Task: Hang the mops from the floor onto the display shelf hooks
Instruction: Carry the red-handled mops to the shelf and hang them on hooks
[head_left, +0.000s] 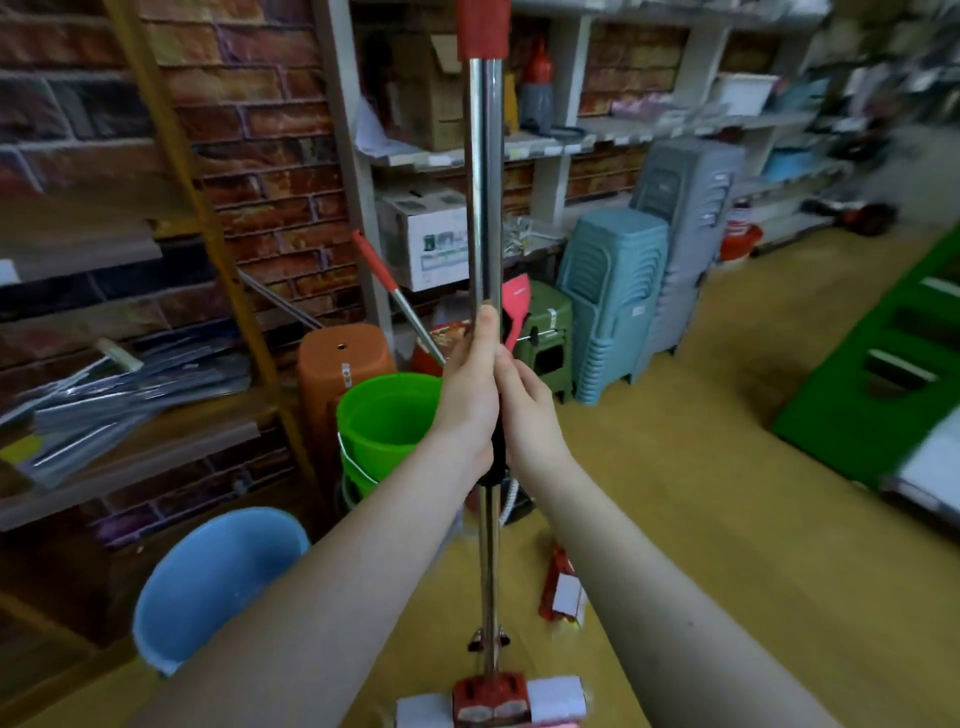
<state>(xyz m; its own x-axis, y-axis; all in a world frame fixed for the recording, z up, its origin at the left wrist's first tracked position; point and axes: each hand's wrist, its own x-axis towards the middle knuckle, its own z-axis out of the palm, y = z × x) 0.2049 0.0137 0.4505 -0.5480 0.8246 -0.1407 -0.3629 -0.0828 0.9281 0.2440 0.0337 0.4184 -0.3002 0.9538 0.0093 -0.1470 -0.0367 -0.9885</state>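
Note:
A mop (485, 197) with a shiny steel pole and a red top grip stands upright straight ahead. Its red and white sponge head (493, 701) is near the floor at the bottom edge. My left hand (467, 395) grips the pole at mid-height, thumb up along it. My right hand (530, 415) holds the pole just below and to the right, against the left hand. A second mop (400, 299) with a red grip leans toward the shelving behind the buckets. Hooks are not visible.
A green bucket (384, 421) and a blue bucket (213, 582) stand at the left. An orange stool (340, 364) and stacked stools (613, 301) line the white shelving (353, 156). A red package (563, 592) lies on the floor. A green crate (893, 358) sits right.

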